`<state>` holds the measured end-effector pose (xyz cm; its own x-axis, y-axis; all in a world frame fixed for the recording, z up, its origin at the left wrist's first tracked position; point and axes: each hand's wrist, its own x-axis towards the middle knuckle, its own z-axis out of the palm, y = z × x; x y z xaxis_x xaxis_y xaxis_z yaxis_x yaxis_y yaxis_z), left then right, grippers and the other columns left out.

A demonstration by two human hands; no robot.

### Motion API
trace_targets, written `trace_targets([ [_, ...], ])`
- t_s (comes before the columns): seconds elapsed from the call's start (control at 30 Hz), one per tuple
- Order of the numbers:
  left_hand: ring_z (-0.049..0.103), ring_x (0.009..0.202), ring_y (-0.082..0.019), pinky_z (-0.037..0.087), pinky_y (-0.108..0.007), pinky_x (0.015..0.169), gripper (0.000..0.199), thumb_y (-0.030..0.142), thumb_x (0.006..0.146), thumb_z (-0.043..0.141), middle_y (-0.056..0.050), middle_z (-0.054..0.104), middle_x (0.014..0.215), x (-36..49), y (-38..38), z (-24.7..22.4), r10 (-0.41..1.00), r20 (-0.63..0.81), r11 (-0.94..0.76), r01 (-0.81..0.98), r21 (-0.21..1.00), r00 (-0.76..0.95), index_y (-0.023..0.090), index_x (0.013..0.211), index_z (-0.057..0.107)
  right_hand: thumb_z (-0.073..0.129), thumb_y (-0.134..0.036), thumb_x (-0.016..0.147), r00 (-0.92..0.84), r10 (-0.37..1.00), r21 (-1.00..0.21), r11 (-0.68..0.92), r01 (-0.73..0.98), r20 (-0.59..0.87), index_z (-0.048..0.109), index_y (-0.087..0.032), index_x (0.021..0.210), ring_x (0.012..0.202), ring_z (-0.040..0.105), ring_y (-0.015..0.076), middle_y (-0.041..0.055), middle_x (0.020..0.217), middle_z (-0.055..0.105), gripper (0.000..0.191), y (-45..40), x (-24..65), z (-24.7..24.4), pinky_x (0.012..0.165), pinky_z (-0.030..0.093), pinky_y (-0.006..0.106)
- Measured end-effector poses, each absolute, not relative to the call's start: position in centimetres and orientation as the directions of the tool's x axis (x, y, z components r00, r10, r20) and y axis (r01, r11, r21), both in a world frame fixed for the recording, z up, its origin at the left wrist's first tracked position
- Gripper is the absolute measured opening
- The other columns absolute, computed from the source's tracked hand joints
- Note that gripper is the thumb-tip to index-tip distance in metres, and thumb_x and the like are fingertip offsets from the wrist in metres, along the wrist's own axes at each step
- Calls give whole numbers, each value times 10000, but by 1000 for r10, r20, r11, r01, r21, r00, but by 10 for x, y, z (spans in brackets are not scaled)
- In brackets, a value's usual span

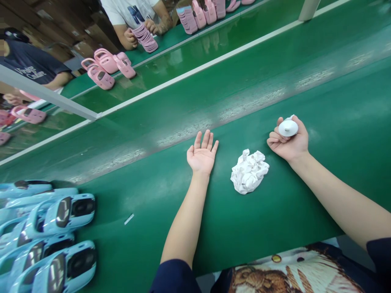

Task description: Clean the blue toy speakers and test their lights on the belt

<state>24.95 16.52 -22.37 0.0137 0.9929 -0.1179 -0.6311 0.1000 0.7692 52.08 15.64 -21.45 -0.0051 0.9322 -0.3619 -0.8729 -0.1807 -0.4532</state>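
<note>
On a green conveyor belt (146, 240), the left hand (203, 154) lies open, palm up, fingers spread. The right hand (288, 140), right of center, curls around a white plastic object (288, 127), which looks light and smooth, easiest held by its rounded body. Between the hands, a crumpled white cloth (249, 171) looks soft and easy to pinch anywhere.

Smooth white plastic piece (288, 127), crumpled white paper (249, 171), glossy green belt (146, 228)

We rested our left hand (202, 154) on the conveyor belt (128, 248) and our right hand (288, 140) to its right, a crumpled wad (249, 171) lying between them and a small rounded object (288, 127) in the right palm. Car-shaped moulded pieces (45, 228) lay on the belt to our left, while beyond it a second belt (106, 99) carried more pieces (104, 65) before a co-worker (131, 12).
</note>
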Motion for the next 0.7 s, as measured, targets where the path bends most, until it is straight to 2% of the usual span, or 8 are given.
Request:
trace_targets([
  [0.2, 456, 1297, -231, 412, -476, 1011, 488, 413, 839, 251, -41, 565, 1339, 251, 165, -222, 989, -146, 110, -568, 815, -19, 291, 1148, 608, 554, -433, 848, -30, 929, -417, -194, -888, -369, 584, -241, 810, 366, 307, 80, -69, 430, 358, 199, 156, 521, -214, 386, 347, 222],
  [0.33, 473, 1280, -229, 406, -476, 1016, 436, 397, 836, 290, -39, 611, 1279, 251, 166, -222, 987, -159, 115, -643, 757, -11, 297, 1051, 656, 620, -450, 805, -32, 938, -440, -192, -877, -344, 581, -248, 795, 378, 349, 86, -72, 436, 386, 206, 157, 522, -214, 394, 354, 226],
  [0.5, 519, 1229, -229, 419, -473, 1004, 415, 377, 861, 311, -65, 659, 1195, 250, 172, -230, 983, -181, 101, -736, 670, -30, 271, 1013, 682, 647, -436, 786, -77, 941, -393, -211, -895, -330, 584, -233, 804, 389, 360, 72, -81, 450, 405, 213, 159, 522, -214, 409, 345, 204],
  [0.7, 567, 1162, -205, 428, -447, 1005, 428, 394, 858, 311, -58, 685, 1130, 252, 173, -228, 975, -218, 119, -760, 639, -31, 247, 1020, 679, 536, -457, 862, -87, 925, -290, -205, -935, -371, 605, -193, 814, 363, 293, 60, -73, 453, 404, 277, 162, 521, -210, 406, 338, 200],
])
